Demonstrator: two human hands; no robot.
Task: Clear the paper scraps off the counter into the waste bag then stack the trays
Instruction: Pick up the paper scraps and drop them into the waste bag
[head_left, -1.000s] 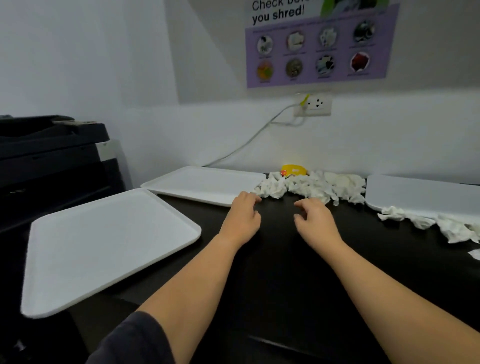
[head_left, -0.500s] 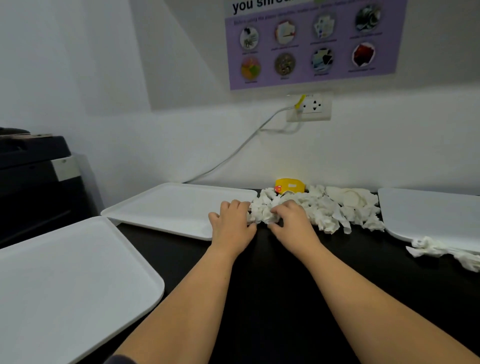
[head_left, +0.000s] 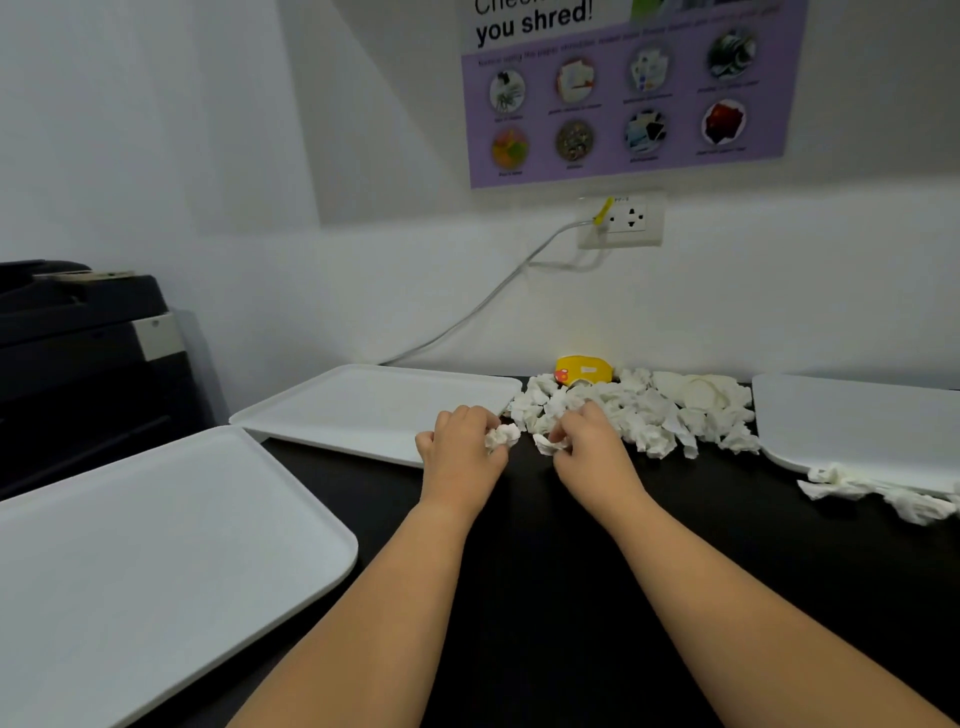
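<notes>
Person stands at a black counter (head_left: 545, 597), both arms reaching forward. Left hand (head_left: 464, 453) has its fingers curled round a crumpled paper scrap (head_left: 502, 435), gripping it just at the near left edge of the scrap pile (head_left: 631, 415). Right hand (head_left: 589, 451) likewise curled, pinching a second scrap (head_left: 546, 444) at the front of the same pile. The two hands sit close together, not touching.

Pile of white paper scraps lies at the back of the counter against the wall, between the middle tray (head_left: 374, 410) and the right tray (head_left: 857, 421). A small yellow object (head_left: 582, 369) sits behind the pile, touching it; can't tell what it is. More scraps (head_left: 872, 493) lie along the near edge of the right tray, some resting on the counter, well apart from the hands.

Three white trays, all flat, none stacked: near-left tray (head_left: 156, 561) overhangs toward the viewer, middle tray just beyond it with corners nearly meeting, right tray across the pile. Left hand is above the middle tray's near right corner.

Dark printer (head_left: 78, 353) at far left. Wall socket (head_left: 626, 218) with a grey cable (head_left: 483, 301) running down behind the middle tray. Purple poster (head_left: 628, 98) above it, reads "you shred!". No waste bag in view.
</notes>
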